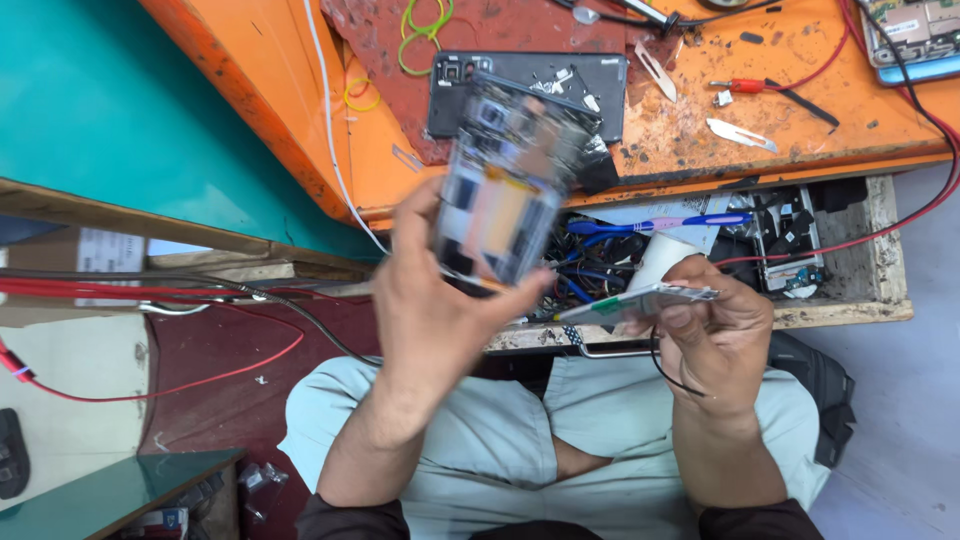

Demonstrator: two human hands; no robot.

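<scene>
I have one view only, from the camera on my head, looking steeply down past my lap onto the orange workbench (pixel 700 140) and its open drawer (pixel 850 300). It sits close: my left hand (pixel 430 310) and right hand (pixel 715 325) fill the middle of the picture, the bench just beyond them.

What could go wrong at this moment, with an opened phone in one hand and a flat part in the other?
The left hand grips the opened phone by its lower end only, above an open drawer; it could slip and fall. The right hand pinches a thin flat part by the edge, which might bend or drop among the drawer's tools.
</scene>
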